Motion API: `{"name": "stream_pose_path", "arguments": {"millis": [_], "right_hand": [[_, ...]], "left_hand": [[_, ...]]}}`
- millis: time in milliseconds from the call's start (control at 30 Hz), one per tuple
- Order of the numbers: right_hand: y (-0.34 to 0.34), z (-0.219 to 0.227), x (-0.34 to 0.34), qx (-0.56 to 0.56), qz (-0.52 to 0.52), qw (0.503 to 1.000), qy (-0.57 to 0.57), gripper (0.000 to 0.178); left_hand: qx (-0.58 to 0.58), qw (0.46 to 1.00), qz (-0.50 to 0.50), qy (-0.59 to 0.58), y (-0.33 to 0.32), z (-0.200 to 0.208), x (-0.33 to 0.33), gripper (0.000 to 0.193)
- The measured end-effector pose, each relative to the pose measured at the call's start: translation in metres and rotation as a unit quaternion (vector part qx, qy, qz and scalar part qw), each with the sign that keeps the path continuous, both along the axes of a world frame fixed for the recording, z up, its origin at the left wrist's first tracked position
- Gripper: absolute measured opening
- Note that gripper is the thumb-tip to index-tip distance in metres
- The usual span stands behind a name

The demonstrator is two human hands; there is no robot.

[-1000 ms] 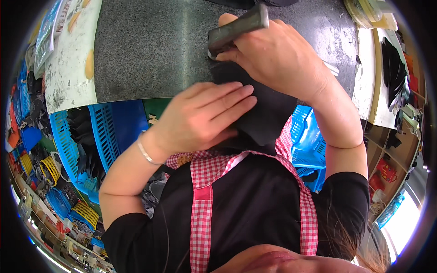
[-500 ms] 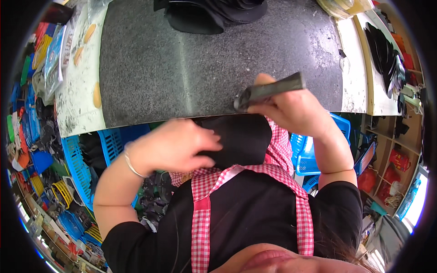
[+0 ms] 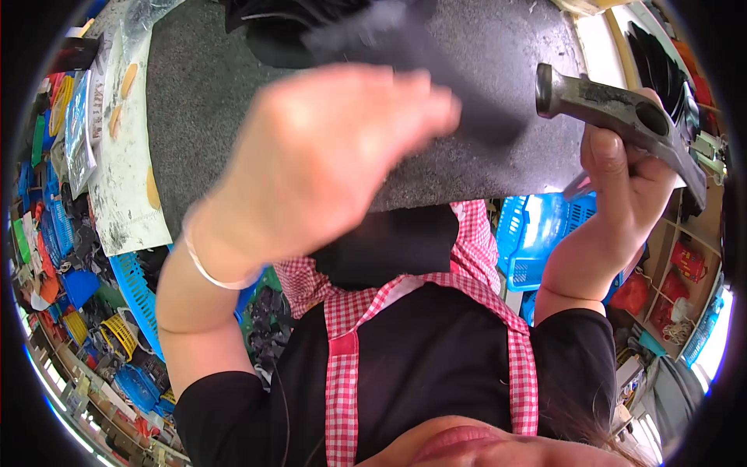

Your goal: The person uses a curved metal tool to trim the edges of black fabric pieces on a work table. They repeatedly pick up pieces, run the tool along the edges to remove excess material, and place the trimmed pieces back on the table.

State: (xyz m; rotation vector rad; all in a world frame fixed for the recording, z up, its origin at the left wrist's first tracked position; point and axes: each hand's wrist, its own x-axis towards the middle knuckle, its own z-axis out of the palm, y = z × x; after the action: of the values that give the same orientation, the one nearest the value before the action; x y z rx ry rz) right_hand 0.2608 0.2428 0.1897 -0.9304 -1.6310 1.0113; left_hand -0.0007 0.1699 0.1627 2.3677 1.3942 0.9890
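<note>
My right hand (image 3: 626, 167) grips a dark metal hammer (image 3: 607, 101), raised over the right side of the work table with its round striking face toward the middle. My left hand (image 3: 342, 140), blurred by motion, is lifted above the table's near edge with its fingers drawn together. A flat black piece (image 3: 486, 113), also smeared, extends from beyond those fingers toward the right, and the hand appears to hold it; the grip itself is hidden. Across my lap lies a black sheet-like material (image 3: 397, 245). A pile of black pieces (image 3: 272, 31) sits at the table's far side.
The table (image 3: 194, 109) has a dark speckled top and a white left strip with several small tan pieces. Blue plastic baskets (image 3: 537, 233) stand below its near edge. Black pieces (image 3: 657, 70) stack at far right. Shelves and colourful bins fill both sides.
My left hand has risen from my lap to over the table, and a blurred black piece now shows beside it. My right hand has carried the hammer rightward, turning it.
</note>
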Motion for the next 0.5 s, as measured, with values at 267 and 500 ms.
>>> {"name": "stream_pose_path", "arguments": {"millis": [267, 500], "right_hand": [[0.028, -0.049, -0.033, 0.163, 0.297, 0.899, -0.278, 0.023], [0.025, -0.066, -0.046, 0.213, 0.258, 0.878, -0.342, 0.027]], "left_hand": [[-0.218, 0.96, -0.135, -0.112, -0.065, -0.061, -0.006, 0.02], [-0.02, 0.969, 0.246, 0.011, -0.057, -0.064, 0.004, 0.065]]}}
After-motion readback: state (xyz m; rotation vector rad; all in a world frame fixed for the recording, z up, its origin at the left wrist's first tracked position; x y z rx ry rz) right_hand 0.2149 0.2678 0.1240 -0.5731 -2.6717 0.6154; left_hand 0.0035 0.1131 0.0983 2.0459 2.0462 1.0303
